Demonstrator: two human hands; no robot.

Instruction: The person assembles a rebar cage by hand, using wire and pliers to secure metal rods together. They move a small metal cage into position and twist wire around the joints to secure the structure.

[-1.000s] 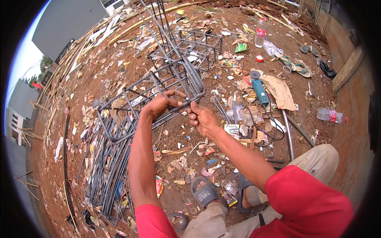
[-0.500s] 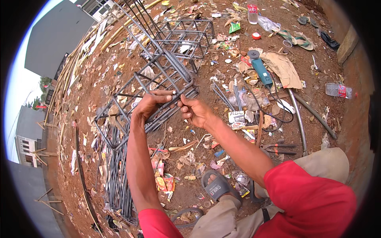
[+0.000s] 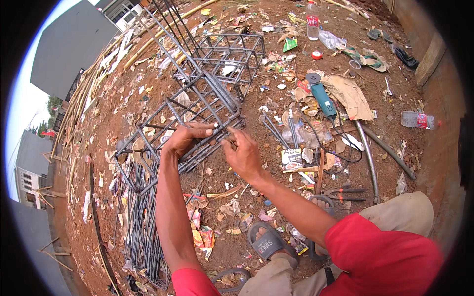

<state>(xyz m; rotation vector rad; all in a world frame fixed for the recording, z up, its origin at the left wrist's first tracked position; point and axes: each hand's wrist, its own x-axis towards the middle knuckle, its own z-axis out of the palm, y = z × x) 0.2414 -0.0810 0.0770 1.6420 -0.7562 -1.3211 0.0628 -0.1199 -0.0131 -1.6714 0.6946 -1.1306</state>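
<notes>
A rebar cage point(image 3: 172, 106) of long ribbed bars and square stirrups lies tilted in front of me. My left hand point(image 3: 183, 140) is closed around the bars along its near edge, thumb on top and fingers curled beneath. Just right of it, my right hand point(image 3: 244, 154) has its fingers curled and pinched close beside the same bars, near a stirrup corner. Whatever is between those fingertips is too small to make out. Below the cage, a heap of thin steel rods point(image 3: 148, 232) lies left of my left forearm.
Another rebar cage point(image 3: 232, 49) lies beyond. To the right are a teal angle grinder point(image 3: 323, 100) with its cord, cardboard point(image 3: 348, 96), a metal pipe point(image 3: 368, 158) and orange-handled pincers point(image 3: 348, 194). Plastic bottles point(image 3: 312, 27) and litter are scattered over the soil. My sandalled foot point(image 3: 269, 240) is below.
My right hand has drawn slightly toward me, its fingertips lower along the bars. The left hand keeps its grip on the cage. The view has shifted a little.
</notes>
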